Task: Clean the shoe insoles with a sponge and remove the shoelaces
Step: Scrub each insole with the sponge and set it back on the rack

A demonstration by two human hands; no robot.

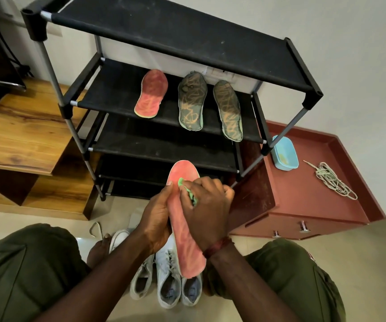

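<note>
My left hand [156,219] grips a long red insole [186,231] by its left edge and holds it up in front of me. My right hand [207,208] holds a green sponge [188,190] pressed against the insole's upper half. On the second shelf of the black shoe rack [164,43] lie another red insole [151,94] and two dark insoles [192,101] [229,110]. White shoes [167,275] with laces still in them stand on the floor between my knees. A bundle of pale shoelaces [333,180] lies on the red cabinet top.
A light blue tub [285,153] sits on the red cabinet [308,201] to the right of the rack. A wooden TV unit [22,131] stands at the left. A loose lace [95,228] lies on the floor near my left knee.
</note>
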